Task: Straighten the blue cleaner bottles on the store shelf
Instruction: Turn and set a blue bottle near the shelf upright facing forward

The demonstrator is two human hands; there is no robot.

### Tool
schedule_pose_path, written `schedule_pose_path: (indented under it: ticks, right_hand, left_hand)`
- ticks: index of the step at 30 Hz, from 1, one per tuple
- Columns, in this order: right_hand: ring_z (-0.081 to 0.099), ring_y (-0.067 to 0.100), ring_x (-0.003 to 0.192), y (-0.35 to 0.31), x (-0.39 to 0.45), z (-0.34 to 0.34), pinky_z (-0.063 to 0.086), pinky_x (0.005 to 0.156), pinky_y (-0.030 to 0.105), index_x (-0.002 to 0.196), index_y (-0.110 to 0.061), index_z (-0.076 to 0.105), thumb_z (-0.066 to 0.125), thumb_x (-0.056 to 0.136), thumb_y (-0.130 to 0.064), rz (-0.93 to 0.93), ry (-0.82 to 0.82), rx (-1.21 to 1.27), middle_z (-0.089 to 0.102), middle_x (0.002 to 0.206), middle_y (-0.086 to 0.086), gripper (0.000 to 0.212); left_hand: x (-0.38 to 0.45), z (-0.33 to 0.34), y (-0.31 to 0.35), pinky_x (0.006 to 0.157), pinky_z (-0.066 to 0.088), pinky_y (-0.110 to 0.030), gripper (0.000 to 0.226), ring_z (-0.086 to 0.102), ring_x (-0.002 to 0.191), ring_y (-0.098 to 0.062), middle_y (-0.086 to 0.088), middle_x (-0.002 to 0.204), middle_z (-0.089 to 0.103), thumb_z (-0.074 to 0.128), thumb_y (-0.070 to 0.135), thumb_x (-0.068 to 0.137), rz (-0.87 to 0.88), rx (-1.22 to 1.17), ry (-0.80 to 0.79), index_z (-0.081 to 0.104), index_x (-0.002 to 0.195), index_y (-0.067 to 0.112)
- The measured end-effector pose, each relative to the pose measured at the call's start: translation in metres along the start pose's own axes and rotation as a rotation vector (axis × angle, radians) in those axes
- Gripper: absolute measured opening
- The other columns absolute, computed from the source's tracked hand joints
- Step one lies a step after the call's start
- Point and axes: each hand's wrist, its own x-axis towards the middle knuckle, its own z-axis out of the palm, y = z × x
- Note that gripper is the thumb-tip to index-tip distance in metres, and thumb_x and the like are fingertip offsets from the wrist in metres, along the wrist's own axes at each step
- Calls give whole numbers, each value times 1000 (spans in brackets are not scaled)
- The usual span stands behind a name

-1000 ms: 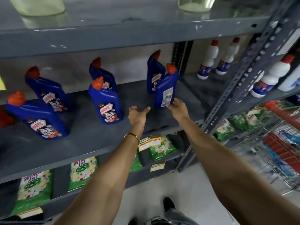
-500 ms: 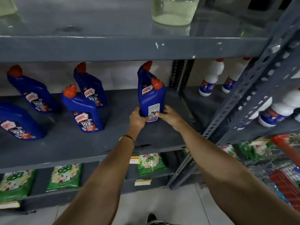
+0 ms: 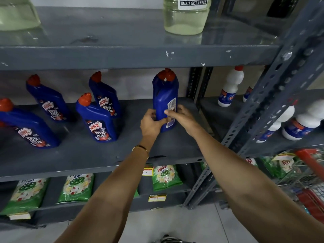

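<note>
Blue bottle (image 3: pixel 164 100) now turned edge-on; left hand (image 3: pixel 151 124) and right hand (image 3: pixel 182 116) still grip it.

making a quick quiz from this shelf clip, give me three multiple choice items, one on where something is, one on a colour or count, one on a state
1. Where does the clear jar of pale yellow liquid stand?
A. on the grey metal shelf above the blue cleaner bottles
B. on the floor
C. in the red trolley

2. What colour are the caps of the blue plastic cleaner bottles?
A. white
B. orange-red
C. green

3. What are the hands doing?
A. both hang free
B. only the left touches a bottle
C. both grip the same blue bottle

Key: 1 A, the jar sits on the upper shelf, above the bottle row. 2 B, every blue bottle, like the front Harpic bottle, carries an orange-red cap. 3 C, the left hand and right hand close on the low part of the held blue bottle, whose back label faces the camera.
</note>
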Motion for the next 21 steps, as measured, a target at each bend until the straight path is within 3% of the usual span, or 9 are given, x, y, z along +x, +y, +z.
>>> schedule_pose_path:
  ticks: [4, 6, 7, 10, 14, 17, 21]
  right_hand:
    - [66, 17, 101, 4, -3, 7, 53, 79, 25, 121, -13, 57, 78, 70, -26, 9, -11, 21, 69, 115, 5, 57]
    - [66, 18, 101, 8, -4, 8, 53, 87, 31, 118, -14, 59, 79, 68, -25, 3, 18, 41, 69, 114, 6, 56]
    - [66, 18, 100, 10, -5, 9, 53, 88, 32, 117, -14, 59, 79, 67, -25, -4, 36, 59, 70, 113, 6, 55]
    - [66, 22, 99, 12, -8, 9, 52, 85, 33, 114, -10, 61, 76, 70, -21, -5, 35, 114, 70, 109, 7, 48]
    - [65, 22, 98, 11, -12, 3, 50, 91, 37, 104, -12, 65, 68, 75, -17, -2, -122, 181, 70, 101, 5, 29]
    - [63, 19, 94, 10, -14, 1, 50, 89, 34, 100, -14, 65, 64, 77, -19, 24, -177, 253, 68, 97, 4, 24]
    - [63, 19, 95, 8, -16, 0, 54, 82, 30, 107, -12, 62, 62, 77, -24, 63, -199, 287, 67, 101, 7, 33]
  left_hand:
    - [0, -11, -9, 68, 51, -15, 50, 60, 85, -17, -9, 96, 66, 82, 15, 63, 95, 10, -150, 61, 107, 5]
    - [1, -18, -14, 78, 56, -27, 53, 62, 90, -24, -20, 106, 66, 79, 5, 64, 77, -73, -251, 60, 113, 2]
    - [1, -21, -16, 81, 57, -31, 53, 63, 92, -26, -21, 110, 65, 77, 2, 66, 52, -119, -290, 59, 116, 2]
    - [1, -32, -21, 81, 57, -25, 44, 64, 97, -22, -13, 110, 65, 66, 3, 79, -61, -281, -427, 56, 122, 5]
    - [8, -40, -29, 100, 46, -38, 47, 54, 119, -26, -11, 131, 55, 60, 13, 85, -287, -378, -576, 47, 130, 14]
    - [7, -36, -28, 94, 52, -36, 50, 57, 114, -27, -15, 129, 55, 56, 17, 88, -425, -468, -700, 38, 135, 9]
    - [4, -27, -26, 85, 57, -32, 48, 63, 99, -22, -9, 113, 61, 54, 12, 88, -404, -525, -731, 40, 134, 11]
